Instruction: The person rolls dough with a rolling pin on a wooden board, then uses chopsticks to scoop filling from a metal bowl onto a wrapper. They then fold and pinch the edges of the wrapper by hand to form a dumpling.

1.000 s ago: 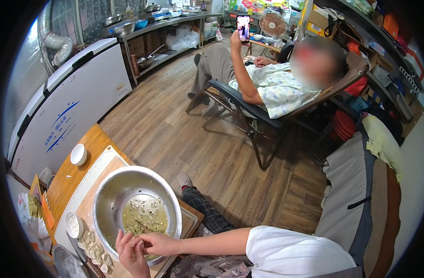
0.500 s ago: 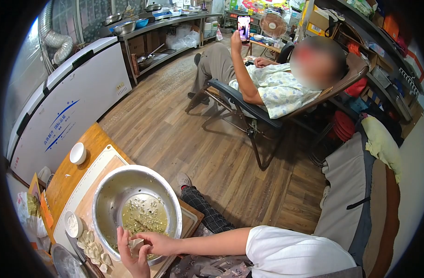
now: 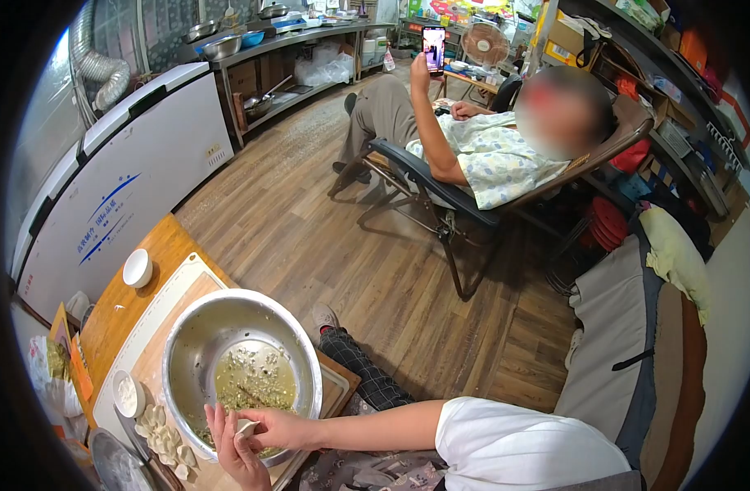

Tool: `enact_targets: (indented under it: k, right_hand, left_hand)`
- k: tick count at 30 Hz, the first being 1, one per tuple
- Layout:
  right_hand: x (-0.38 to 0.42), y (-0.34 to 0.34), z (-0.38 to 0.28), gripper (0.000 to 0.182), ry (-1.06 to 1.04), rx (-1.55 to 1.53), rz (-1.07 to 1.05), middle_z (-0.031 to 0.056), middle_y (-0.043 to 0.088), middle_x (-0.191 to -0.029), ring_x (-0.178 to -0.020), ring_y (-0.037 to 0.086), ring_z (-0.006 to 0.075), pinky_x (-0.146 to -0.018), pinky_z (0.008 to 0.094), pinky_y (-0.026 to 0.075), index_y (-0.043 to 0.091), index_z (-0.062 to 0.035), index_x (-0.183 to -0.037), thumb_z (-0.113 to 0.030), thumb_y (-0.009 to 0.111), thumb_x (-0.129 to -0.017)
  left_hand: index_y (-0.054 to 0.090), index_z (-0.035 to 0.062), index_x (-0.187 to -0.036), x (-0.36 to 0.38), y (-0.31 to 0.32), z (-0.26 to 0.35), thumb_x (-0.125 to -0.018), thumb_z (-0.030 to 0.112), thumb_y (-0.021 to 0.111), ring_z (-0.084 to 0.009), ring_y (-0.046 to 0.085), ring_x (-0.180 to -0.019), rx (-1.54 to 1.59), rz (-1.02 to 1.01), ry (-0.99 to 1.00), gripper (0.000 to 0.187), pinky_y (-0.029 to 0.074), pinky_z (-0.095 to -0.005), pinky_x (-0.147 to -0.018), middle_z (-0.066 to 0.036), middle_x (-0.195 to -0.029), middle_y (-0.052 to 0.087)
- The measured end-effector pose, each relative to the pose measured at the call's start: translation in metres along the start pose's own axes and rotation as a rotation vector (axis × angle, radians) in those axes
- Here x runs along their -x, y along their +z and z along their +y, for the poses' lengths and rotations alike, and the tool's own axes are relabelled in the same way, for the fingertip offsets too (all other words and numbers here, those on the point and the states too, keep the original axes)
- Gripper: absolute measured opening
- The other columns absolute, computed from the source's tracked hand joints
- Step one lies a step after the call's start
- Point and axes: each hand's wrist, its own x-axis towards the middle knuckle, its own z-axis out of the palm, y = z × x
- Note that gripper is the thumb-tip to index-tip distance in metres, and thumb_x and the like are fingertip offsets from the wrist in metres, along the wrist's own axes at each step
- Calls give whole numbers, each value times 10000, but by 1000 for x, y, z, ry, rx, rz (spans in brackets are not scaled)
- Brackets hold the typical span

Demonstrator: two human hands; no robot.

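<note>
Above the near rim of a large metal basin [image 3: 178,344], my left hand [image 3: 234,450] and my right hand [image 3: 283,429] meet around a pale dumpling [image 3: 246,428]. The right fingers pinch its edge, while the left thumb and palm support it with the other fingers raised. Chopped greenish filling [image 3: 256,378] in oily liquid covers the basin's bottom. Left of the basin, several pale dough pieces [image 3: 164,440] lie in a heap on the board [image 3: 196,286]. A small white bowl [image 3: 128,394] of white powder stands beside them.
An empty-looking white bowl [image 3: 137,268] sits on the wooden table [image 3: 178,237]. At lower left is another metal bowl [image 3: 117,462]. Beyond the table, a person [image 3: 490,159] reclines in a folding chair [image 3: 440,192], holding a phone [image 3: 433,51]. A white chest freezer [image 3: 137,188] stands at left.
The wrapper between my hands has been folded and looks narrower. My left fingers have shifted slightly left and down. The reclining person's phone has moved slightly.
</note>
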Motion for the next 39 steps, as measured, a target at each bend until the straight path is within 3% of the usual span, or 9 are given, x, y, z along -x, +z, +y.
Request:
enact_targets:
  k: [5, 8, 14, 17, 19, 22, 25, 33, 39]
  right_hand:
    - [-4, -1, 4, 531, -15, -50, 3, 4, 570, -1017, -916, 536, 57, -802, 209, 446, 347, -57, -1350, -76, 568, -868]
    - [-2, 1, -1, 538, -21, -77, -25, 5, 566, -1021, -915, 538, 58, -810, 215, 453, 331, -49, -1356, -80, 564, -872]
    - [2, 4, -8, 536, 37, -95, -23, 17, 551, -1064, -951, 528, 71, -823, 229, 456, 342, -53, -1352, -74, 568, -866]
    - [-1, -1, -3, 520, 29, -53, -33, 18, 553, -1059, -965, 524, 76, -833, 232, 450, 358, -59, -1341, -61, 560, -863]
    - [-2, -2, 0, 510, 25, 5, -38, 18, 556, -1053, -969, 523, 79, -838, 232, 445, 366, -63, -1334, -54, 556, -860]
    - [-3, -2, 6, 456, -119, 228, -3, 39, 562, -1043, -974, 523, 92, -846, 243, 437, 397, -57, -1290, -55, 545, -858]
    - [-2, -1, 2, 455, -180, 435, 79, 79, 590, -990, -850, 555, 105, -750, 268, 466, 407, -39, -1266, -19, 506, -823]
    - [2, 0, 1, 402, -247, 739, 152, 209, 603, -974, -925, 593, 355, -765, 386, 463, 444, -20, -1181, -59, 538, -793]
    - [-3, -6, 9, 427, -292, 785, 121, 190, 611, -977, -920, 608, 316, -772, 366, 462, 464, -16, -1208, -41, 542, -790]
  left_hand:
    - [535, -3, -1207, 2, 14, -1, -888, 287, 553, -352, 298, -1316, 41, 32, -119, 432, 229, -454, -1069, -172, -1354, 418]
    - [467, -8, -1280, -4, 21, 9, -947, 426, 377, -347, 226, -1349, 227, 303, -64, 554, 200, -460, -1077, -167, -1419, 331]
    - [325, -14, -1361, 5, 5, -8, -954, 453, 316, -337, 180, -1366, -133, -115, -98, 620, 194, -439, -1083, -205, -1445, 251]
    - [323, -14, -1350, -5, 14, 4, -954, 425, 352, -313, 351, -1289, -31, 61, -47, 592, 290, -409, -1038, -179, -1372, 381]
    - [564, -21, -1172, -10, 13, 9, -906, 125, 534, -339, 370, -1272, 61, 215, -11, 304, 284, -422, -1055, -141, -1298, 495]
    - [631, -11, -1070, -9, 1, 1, -885, 82, 553, -345, 372, -1269, -134, -22, 78, 222, 298, -435, -1045, -129, -1220, 562]
    - [641, 0, -1052, -7, 1, 0, -855, 38, 581, -352, 378, -1264, -69, -1, 19, 209, 317, -443, -1029, -135, -1204, 570]
    - [638, -2, -1002, -8, -3, -9, -787, -21, 639, -329, 493, -1137, -107, -21, 109, 215, 355, -424, -999, -127, -1064, 619]
    - [618, -7, -1017, -6, 0, -2, -796, -32, 630, -288, 533, -1078, -34, 3, 29, 223, 377, -413, -989, -133, -1047, 611]
